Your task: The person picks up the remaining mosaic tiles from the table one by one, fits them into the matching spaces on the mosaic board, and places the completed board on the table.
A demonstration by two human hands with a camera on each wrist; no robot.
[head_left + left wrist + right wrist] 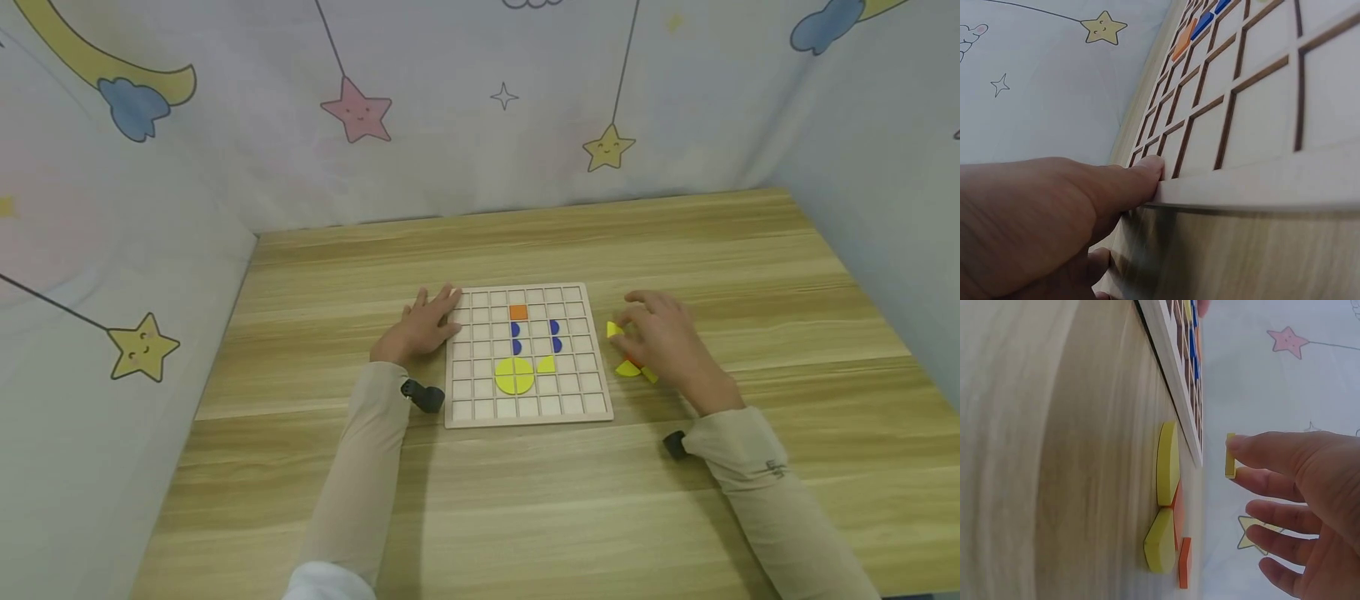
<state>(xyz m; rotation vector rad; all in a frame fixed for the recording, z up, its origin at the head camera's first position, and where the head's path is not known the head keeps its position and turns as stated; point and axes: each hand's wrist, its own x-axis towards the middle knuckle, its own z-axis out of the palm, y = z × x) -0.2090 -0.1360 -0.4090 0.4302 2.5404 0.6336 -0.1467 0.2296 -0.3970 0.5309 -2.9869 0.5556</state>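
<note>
My left hand [422, 329] rests at the left edge of a wooden grid board [468, 410], its thumb on the frame and its fingers spread. My right hand [663, 342] is off the board's right side. Its thumb and index finger pinch a small yellow piece [1230, 456], raised above the table; in the head view this looks like a quarter circle. Below that hand lie loose yellow pieces [1168, 465] and orange-red pieces [1185, 562], partly hidden in the head view. On the board sit an orange square [518, 312], several blue half circles [556, 344], a yellow circle [506, 385] of quarters and a separate yellow quarter [547, 365].
The board lies flat on a wood-grain table [525, 508]. A pale curtain [450, 167] printed with stars and moons stands behind the table and along its sides. Each wrist carries a small black camera [423, 397].
</note>
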